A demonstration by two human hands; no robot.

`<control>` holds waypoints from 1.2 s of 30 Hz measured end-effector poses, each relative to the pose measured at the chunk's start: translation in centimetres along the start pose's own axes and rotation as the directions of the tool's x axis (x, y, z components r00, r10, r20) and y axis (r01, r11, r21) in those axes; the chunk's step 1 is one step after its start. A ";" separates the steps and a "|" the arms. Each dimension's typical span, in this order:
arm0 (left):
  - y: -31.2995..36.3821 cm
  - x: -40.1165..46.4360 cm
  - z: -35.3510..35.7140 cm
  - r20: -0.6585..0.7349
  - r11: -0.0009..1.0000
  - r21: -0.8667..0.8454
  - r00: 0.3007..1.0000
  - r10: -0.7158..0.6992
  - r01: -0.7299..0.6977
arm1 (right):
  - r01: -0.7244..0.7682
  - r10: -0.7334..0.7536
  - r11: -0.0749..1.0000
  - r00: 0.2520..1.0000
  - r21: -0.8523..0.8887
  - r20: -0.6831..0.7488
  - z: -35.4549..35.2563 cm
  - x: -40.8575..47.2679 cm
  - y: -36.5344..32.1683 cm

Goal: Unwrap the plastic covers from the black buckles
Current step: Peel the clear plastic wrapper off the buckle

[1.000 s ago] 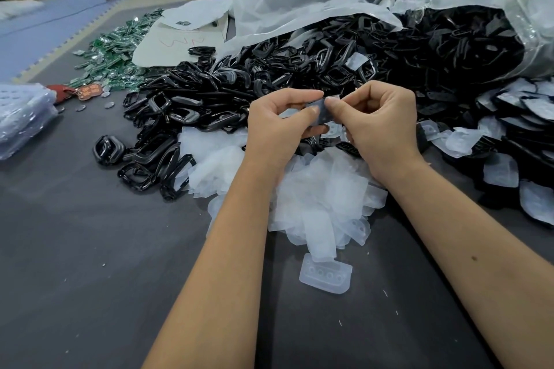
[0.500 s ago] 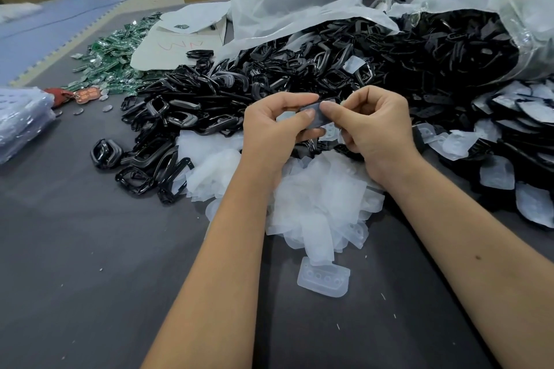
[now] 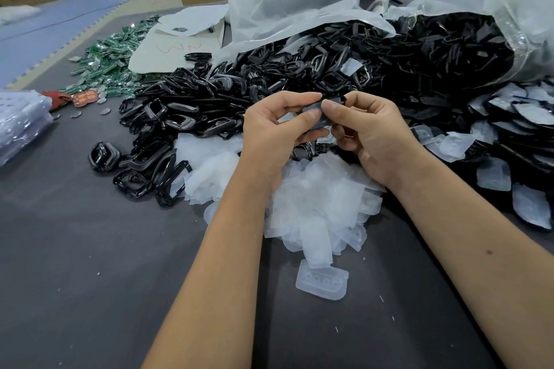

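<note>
Barely shifted since the earlier frame, a wrapped buckle (image 3: 322,112) is pinched between left hand (image 3: 274,132) and right hand (image 3: 371,135) above discarded covers (image 3: 317,204); unwrapped buckles (image 3: 186,117) are heaped left, wrapped buckles (image 3: 515,129) remain right.

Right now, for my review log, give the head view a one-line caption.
Both hands, left hand and right hand, pinch a wrapped black buckle above a heap of removed plastic covers.

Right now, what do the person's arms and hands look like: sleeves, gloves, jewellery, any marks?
Both forearms are bare all the way to the bottom of the frame, no sleeves showing. The left hand and right hand wear no gloves, rings or watch. The right forearm has a small dark spot.
</note>
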State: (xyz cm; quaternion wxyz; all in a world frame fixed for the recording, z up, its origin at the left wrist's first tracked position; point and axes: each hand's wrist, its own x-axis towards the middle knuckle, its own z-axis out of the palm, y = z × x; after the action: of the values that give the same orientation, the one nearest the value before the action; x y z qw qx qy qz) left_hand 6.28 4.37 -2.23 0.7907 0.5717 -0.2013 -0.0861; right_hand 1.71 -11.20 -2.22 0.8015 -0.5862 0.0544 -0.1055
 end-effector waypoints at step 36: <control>0.0 -0.2 0.6 -0.165 0.991 0.127 0.986 -0.030 0.051 | 0.151 -0.189 0.964 0.968 -0.219 -0.165 0.9 -0.1 0.7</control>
State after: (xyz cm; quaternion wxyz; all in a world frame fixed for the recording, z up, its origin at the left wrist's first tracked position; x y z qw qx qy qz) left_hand 5.85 3.88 -2.07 0.7634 0.6314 -0.1297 -0.0420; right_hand 1.92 -10.13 -2.62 0.7165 -0.6556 0.0880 -0.2217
